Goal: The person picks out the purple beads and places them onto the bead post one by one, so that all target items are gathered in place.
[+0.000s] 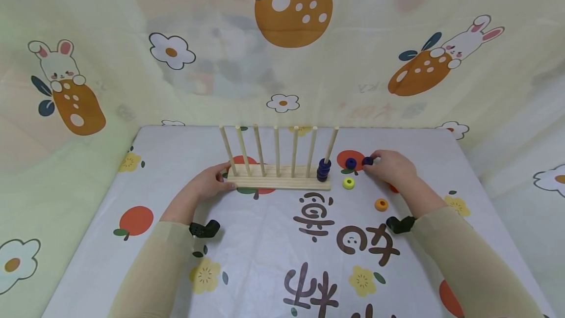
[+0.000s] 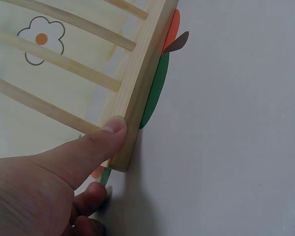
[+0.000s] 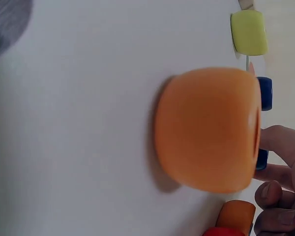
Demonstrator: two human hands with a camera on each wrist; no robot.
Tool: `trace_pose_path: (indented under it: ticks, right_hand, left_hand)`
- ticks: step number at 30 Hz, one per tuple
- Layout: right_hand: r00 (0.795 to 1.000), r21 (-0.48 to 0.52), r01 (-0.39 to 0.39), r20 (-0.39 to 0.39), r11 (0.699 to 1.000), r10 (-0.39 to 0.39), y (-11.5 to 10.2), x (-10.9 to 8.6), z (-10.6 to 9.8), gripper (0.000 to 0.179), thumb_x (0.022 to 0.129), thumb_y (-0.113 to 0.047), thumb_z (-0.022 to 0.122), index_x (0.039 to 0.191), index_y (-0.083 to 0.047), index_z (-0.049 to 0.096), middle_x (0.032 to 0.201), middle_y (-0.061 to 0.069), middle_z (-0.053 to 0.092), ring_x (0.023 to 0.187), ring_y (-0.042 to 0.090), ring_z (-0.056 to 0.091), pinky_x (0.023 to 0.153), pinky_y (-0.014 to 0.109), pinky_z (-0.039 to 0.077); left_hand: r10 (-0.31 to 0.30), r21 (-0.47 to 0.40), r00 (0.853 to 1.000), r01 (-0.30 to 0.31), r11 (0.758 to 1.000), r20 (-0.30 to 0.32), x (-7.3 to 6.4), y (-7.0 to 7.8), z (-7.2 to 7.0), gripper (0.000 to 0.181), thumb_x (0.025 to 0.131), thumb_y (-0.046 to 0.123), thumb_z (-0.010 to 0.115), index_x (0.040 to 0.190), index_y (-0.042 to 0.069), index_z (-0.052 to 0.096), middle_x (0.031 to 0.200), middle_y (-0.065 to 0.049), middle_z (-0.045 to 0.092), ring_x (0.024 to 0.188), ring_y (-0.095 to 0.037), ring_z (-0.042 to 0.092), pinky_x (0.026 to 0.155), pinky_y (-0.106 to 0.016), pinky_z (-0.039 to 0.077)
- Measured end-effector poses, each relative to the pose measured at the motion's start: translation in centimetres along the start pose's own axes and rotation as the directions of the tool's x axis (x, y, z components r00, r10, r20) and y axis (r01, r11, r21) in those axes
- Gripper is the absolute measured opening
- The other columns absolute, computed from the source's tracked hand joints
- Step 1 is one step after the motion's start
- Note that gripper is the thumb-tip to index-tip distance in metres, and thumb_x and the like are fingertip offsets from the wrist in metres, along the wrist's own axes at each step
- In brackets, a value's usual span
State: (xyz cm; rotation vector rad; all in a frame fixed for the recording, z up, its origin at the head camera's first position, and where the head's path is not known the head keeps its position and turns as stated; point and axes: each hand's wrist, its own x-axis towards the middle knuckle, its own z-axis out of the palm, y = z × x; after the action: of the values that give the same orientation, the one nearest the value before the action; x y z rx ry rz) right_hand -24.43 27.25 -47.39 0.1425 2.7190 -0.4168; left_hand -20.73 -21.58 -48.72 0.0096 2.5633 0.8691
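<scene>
The left hand (image 1: 211, 183) gripped the rack (image 1: 282, 183) on the bench (image 1: 265, 239) while the right hand's (image 1: 394, 167) fingers (image 3: 280, 140), partly hidden, seemed to pinch a blue bead (image 1: 367, 161) right of it, a pick-up likely calling for a lift to the beaded peg (image 1: 331, 145).

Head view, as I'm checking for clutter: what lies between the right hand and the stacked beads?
The head view shows a loose blue bead plus, lower down, a yellow bead; the right hand itself holds another blue bead.
</scene>
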Motion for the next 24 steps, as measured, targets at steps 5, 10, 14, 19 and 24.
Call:
trace_pose_path:
  ticks: [5,10,14,19,24]
  right_hand:
    - [1.000,0.010,0.008,-0.027,1.000,-0.008,-0.1,-0.3,-0.3,0.062,0.092,-0.049,0.064,0.134,-0.005,0.055,0.129,0.028,0.053,0.111,0.044,0.048,0.084,0.055,0.046]
    - [0.992,0.022,0.062,-0.107,0.998,-0.060,-0.3,-0.5,-1.1,0.065,0.091,-0.052,0.064,0.136,-0.006,0.053,0.127,0.027,0.055,0.104,0.041,0.050,0.074,0.046,0.049]
    - [0.988,0.026,0.091,-0.129,0.995,-0.087,-0.6,-0.8,-1.6,0.068,0.091,-0.055,0.063,0.137,-0.006,0.053,0.122,0.025,0.059,0.099,0.037,0.052,0.068,0.041,0.048]
    - [0.985,0.017,0.105,-0.138,0.994,-0.102,-1.3,-1.5,-2.1,0.069,0.091,-0.056,0.063,0.138,-0.007,0.052,0.118,0.024,0.060,0.098,0.037,0.054,0.071,0.043,0.049]
    - [0.979,0.013,0.130,-0.162,0.991,-0.127,-2.2,-2.2,-2.6,0.066,0.092,-0.055,0.061,0.137,-0.008,0.052,0.115,0.023,0.061,0.098,0.036,0.055,0.073,0.045,0.049]
  left_hand:
    - [0.004,0.001,1.000,-0.004,1.000,0.000,0.0,-0.1,0.1,0.080,0.089,0.037,0.074,0.156,0.022,0.033,0.097,-0.011,0.050,0.090,-0.024,0.047,0.073,-0.036,0.036]
    - [0.007,-0.001,1.000,-0.007,1.000,-0.005,-0.1,0.0,0.1,0.080,0.089,0.037,0.074,0.156,0.022,0.033,0.097,-0.011,0.050,0.090,-0.025,0.047,0.073,-0.037,0.036]
    - [0.000,0.000,1.000,0.000,1.000,-0.005,-0.2,0.0,0.1,0.079,0.090,0.037,0.074,0.156,0.023,0.033,0.098,-0.011,0.051,0.091,-0.025,0.047,0.074,-0.037,0.037]
    - [-0.002,0.003,1.000,0.002,1.000,-0.006,-0.2,0.1,0.0,0.080,0.089,0.038,0.074,0.156,0.022,0.033,0.097,-0.011,0.051,0.090,-0.024,0.047,0.074,-0.037,0.037]
    - [-0.002,0.000,1.000,0.002,1.000,-0.004,-0.2,0.1,0.0,0.080,0.089,0.037,0.074,0.156,0.021,0.033,0.098,-0.011,0.051,0.091,-0.024,0.047,0.074,-0.037,0.037]
